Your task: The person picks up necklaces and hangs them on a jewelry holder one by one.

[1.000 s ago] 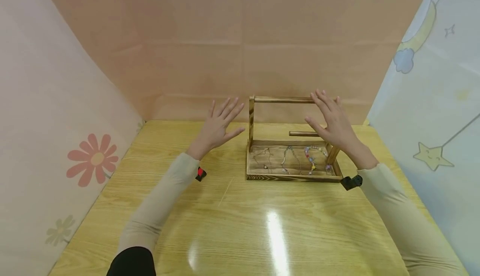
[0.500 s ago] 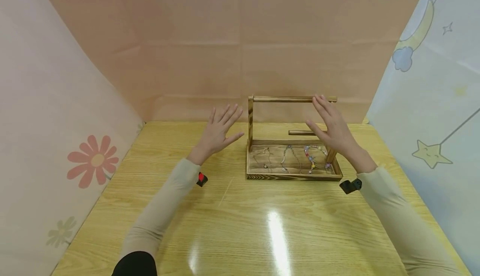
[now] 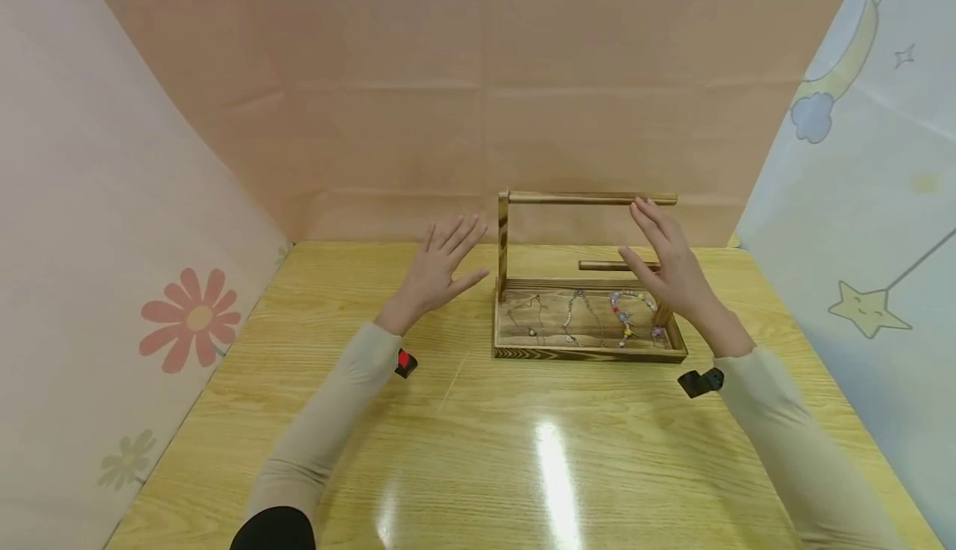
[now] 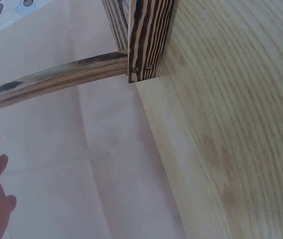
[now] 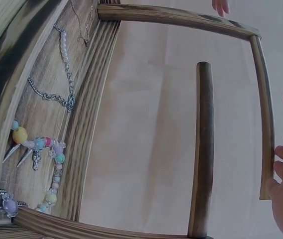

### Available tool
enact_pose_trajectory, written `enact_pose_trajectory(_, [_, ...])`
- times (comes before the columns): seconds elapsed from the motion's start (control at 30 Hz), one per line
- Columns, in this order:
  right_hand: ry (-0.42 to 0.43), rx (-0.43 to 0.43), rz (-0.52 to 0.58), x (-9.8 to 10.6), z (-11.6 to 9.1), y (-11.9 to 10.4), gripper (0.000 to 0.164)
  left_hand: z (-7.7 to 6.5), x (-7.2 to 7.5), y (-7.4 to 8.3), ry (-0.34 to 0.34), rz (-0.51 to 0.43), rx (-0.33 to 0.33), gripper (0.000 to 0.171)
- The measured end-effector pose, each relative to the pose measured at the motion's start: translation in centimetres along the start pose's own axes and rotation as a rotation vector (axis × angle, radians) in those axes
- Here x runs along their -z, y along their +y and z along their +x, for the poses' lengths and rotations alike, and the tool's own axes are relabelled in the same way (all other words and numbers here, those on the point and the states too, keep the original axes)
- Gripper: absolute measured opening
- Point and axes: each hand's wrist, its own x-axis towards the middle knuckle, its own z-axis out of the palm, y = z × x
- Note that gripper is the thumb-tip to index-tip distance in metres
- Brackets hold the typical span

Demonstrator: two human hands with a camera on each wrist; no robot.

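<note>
My left hand (image 3: 436,275) hovers left of a dark-grained wooden jewelry stand (image 3: 590,354), fingers spread and holding nothing. On the other side, my right hand (image 3: 678,276) is held with straight fingers in front of the stand's right post, partly hiding it; contact is unclear. An upper bar (image 3: 582,198) and a shorter lower bar (image 5: 204,144) belong to the stand. In its tray lie a thin chain (image 3: 534,318), a pearl-and-chain bracelet (image 5: 65,64), a colorful beaded bracelet (image 5: 42,143) and a piece with a purple bead (image 5: 10,206).
The stand rests on a glossy wooden table (image 3: 478,450) with light reflections. A plain orange-tan backdrop (image 3: 478,77) rises behind. Pale printed cloths (image 3: 75,201) flank both sides. Small black devices (image 3: 700,382) sit at both wrists.
Both hands have drawn slightly lower and closer to the person, fingers still extended. The stand and the jewelry have stayed where they were.
</note>
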Motion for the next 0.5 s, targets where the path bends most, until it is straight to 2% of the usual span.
enact_pose_trajectory(0.27, [0.045, 0.003, 0.070, -0.3, -0.8, 0.5, 0.059, -0.5, -0.6, 0.2, -0.047, -0.055, 0.018, 0.072])
enact_pose_trajectory(0.5, [0.055, -0.014, 0.080, -0.3, -1.4, 0.7, 0.057, -0.8, -1.5, 0.4, -0.039, -0.134, 0.017, 0.072])
